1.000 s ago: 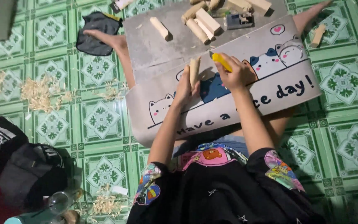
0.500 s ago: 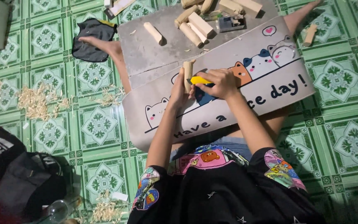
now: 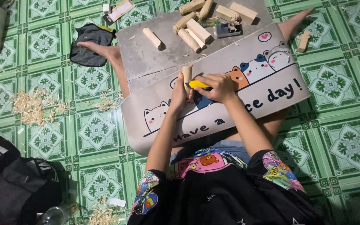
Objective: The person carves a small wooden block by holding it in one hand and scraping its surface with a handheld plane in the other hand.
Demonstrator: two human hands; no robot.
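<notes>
Wood is in the left hand [image 3: 179, 89]: its fingers are closed around the lower part of a short wooden stick [image 3: 186, 74], which stands nearly upright over the grey mat [image 3: 230, 112] spread across the person's lap. The stick's long axis points away from the body, and its free top end rises just above the left fingers. The right hand [image 3: 218, 86] sits just beside it, fingers wrapped tight around a yellow utility knife [image 3: 198, 84]. The knife lies crosswise to the stick, its tip touching or nearly touching the wood just above the left fingers; the blade itself is too small to make out. Both hands are nearly touching. Well beyond the fingers, more cut wooden blocks [image 3: 196, 29] lie on a grey board [image 3: 146, 58]. Off to the left of the left hand, wood shavings [image 3: 30, 106] are scattered over the green tiled floor [image 3: 346, 137].
</notes>
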